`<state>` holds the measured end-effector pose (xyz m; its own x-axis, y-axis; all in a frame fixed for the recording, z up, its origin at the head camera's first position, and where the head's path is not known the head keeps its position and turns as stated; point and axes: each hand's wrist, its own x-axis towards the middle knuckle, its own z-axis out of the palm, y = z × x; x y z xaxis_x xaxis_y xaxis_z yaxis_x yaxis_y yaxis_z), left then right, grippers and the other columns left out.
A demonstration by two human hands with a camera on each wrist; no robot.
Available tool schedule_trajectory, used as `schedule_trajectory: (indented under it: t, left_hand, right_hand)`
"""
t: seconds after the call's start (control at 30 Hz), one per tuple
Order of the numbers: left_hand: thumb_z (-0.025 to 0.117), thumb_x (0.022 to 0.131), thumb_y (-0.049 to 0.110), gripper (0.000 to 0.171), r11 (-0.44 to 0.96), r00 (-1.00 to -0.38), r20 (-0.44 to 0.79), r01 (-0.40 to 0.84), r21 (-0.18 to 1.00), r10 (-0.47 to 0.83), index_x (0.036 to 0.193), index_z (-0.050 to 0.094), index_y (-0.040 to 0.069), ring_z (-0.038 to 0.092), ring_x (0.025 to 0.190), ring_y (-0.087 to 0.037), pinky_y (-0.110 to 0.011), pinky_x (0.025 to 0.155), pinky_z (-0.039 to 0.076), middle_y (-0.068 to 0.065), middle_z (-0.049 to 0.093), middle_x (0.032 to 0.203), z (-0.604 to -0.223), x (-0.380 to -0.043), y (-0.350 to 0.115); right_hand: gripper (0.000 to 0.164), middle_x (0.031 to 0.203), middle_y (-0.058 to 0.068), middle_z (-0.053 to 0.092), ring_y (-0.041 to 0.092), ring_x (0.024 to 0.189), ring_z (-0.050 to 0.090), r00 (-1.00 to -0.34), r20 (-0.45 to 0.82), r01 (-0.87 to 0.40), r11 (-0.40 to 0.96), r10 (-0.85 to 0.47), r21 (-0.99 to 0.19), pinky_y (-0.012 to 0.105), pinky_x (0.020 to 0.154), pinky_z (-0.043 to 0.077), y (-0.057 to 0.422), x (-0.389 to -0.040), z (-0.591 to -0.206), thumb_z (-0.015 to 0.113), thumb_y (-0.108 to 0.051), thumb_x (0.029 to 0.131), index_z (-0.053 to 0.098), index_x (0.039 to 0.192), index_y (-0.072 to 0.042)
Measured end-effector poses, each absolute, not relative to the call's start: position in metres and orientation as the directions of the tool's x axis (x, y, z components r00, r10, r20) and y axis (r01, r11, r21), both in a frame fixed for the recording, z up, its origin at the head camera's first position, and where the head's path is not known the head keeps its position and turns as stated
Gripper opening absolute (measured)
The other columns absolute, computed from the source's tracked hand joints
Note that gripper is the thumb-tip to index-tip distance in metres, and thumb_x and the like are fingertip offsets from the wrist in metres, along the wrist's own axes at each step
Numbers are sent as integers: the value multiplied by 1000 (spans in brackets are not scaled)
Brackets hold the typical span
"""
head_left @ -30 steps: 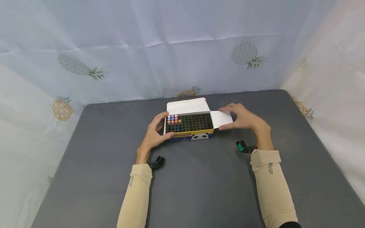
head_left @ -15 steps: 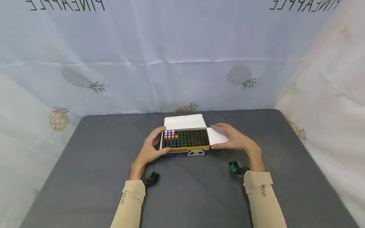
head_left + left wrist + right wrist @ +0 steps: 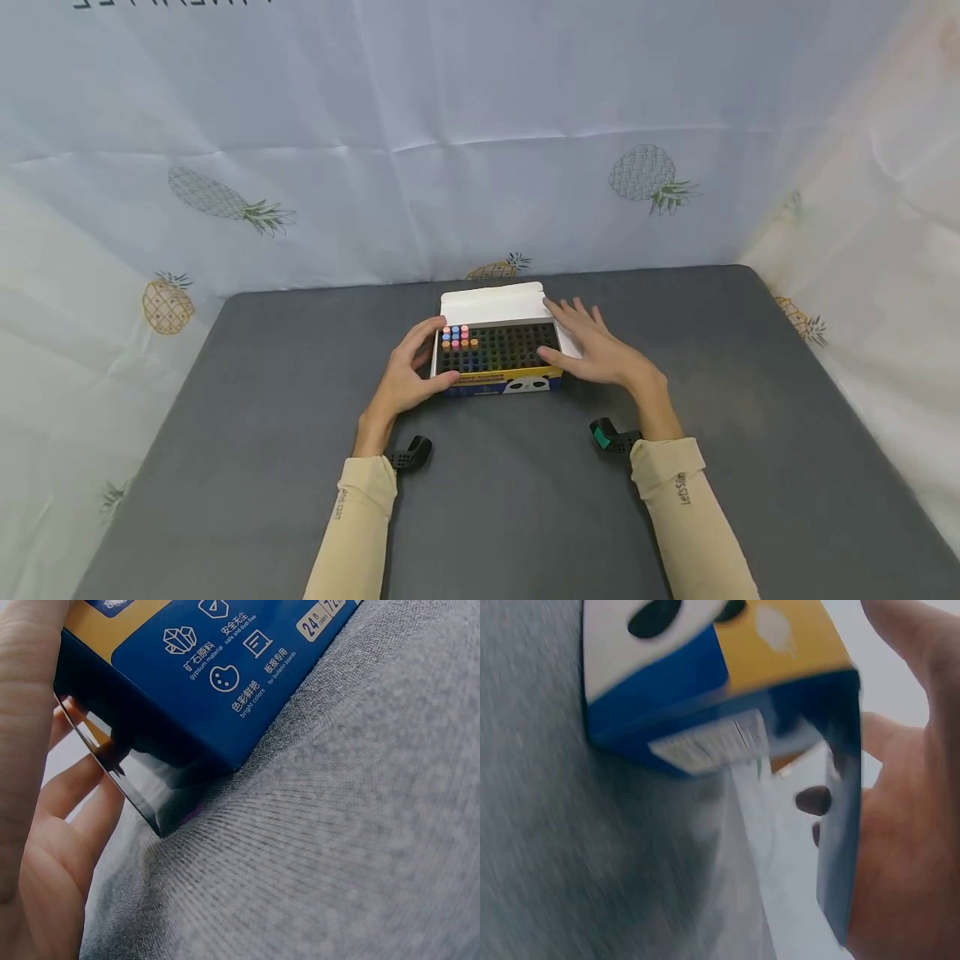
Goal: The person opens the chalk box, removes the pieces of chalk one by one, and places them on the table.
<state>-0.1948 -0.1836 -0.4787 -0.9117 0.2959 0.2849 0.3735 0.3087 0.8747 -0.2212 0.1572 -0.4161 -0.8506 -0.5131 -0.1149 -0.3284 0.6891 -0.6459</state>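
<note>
A blue and yellow chalk box (image 3: 525, 384) with a panda on its front lies lid-up and uncovered on the table. Colored chalk sticks (image 3: 455, 337) fill several slots at the left of its black slotted insert (image 3: 513, 343). My left hand (image 3: 405, 371) grips the box's left end, thumb at the front corner and fingers at the back; in the left wrist view fingers show behind that end flap (image 3: 139, 784). Over the right end my right hand (image 3: 603, 350) has its fingers spread, its palm against the white right flap (image 3: 568, 343), which it partly covers.
The white lid (image 3: 491, 305) stands back behind the box. A grey cloth covers the table (image 3: 517, 500), and a pineapple-print curtain (image 3: 412, 208) hangs along its back and sides. Black wrist straps (image 3: 411, 452) sit on both wrists.
My right hand has let go of the flap's edges and shifted left toward the box, its fingers now spread. The left hand keeps its hold. The head view has tilted.
</note>
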Motion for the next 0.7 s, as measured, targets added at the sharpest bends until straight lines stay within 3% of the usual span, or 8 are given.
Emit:
schedule_trajectory:
  t: [0.1, 0.17, 0.3, 0.4, 0.5, 0.63, 0.7]
  left_hand:
    - [85, 84, 17, 81, 309, -913, 285, 372, 875, 291, 155, 45, 17, 36, 152, -35, -64, 118, 38, -10, 40, 161, -479, -197, -183]
    - [85, 84, 16, 81, 309, -911, 292, 379, 872, 292, 154, 46, 15, 37, 151, -35, -64, 118, 38, -11, 40, 161, -479, -198, -183]
    - [84, 84, 15, 79, 292, -906, 303, 387, 874, 295, 153, 47, 14, 38, 150, -34, -65, 118, 38, -11, 41, 160, -478, -204, -182]
    - [85, 84, 18, 79, 287, -906, 303, 387, 876, 295, 153, 47, 16, 39, 150, -34, -65, 118, 38, -10, 41, 160, -477, -205, -181]
    - [85, 84, 21, 80, 292, -907, 302, 386, 875, 294, 154, 47, 18, 40, 149, -34, -64, 118, 38, -9, 42, 160, -477, -205, -182]
    - [85, 84, 21, 80, 294, -908, 301, 384, 875, 292, 154, 47, 17, 41, 148, -35, -65, 117, 39, -10, 42, 160, -478, -203, -183]
    - [85, 84, 20, 80, 297, -909, 295, 380, 876, 294, 154, 46, 16, 40, 148, -35, -65, 117, 39, -10, 41, 160, -479, -201, -184]
  right_hand:
    - [84, 173, 19, 1, 43, 160, -8, -848, -73, -345, 652, -525, -676, 68, 127, -4, 147, -221, -416, 58, -51, 101, 14, 166, -20]
    - [79, 173, 17, 5, 41, 161, -5, -853, 3, -378, 614, -522, -693, 71, 126, 3, 141, -221, -416, 63, -43, 101, 24, 165, -19]
    - [57, 164, 21, 33, 41, 155, 26, -844, 243, -488, 498, -477, -717, 69, 122, 27, 133, -226, -415, 73, -21, 95, 55, 147, -8]
    - [37, 140, 22, 55, 38, 132, 53, -827, 361, -528, 375, -430, -762, 60, 112, 46, 126, -228, -413, 75, -7, 92, 68, 128, 0]
    - [27, 117, 20, 64, 30, 106, 63, -826, 385, -517, 281, -411, -809, 44, 95, 59, 118, -229, -411, 74, 0, 91, 72, 117, 4]
    - [23, 103, 16, 69, 18, 89, 65, -834, 364, -497, 276, -416, -823, 27, 78, 59, 108, -229, -411, 75, -3, 91, 75, 114, 1]
    - [22, 101, 15, 71, 16, 87, 67, -837, 347, -486, 282, -423, -827, 26, 76, 59, 102, -228, -414, 75, -5, 92, 76, 113, -1]
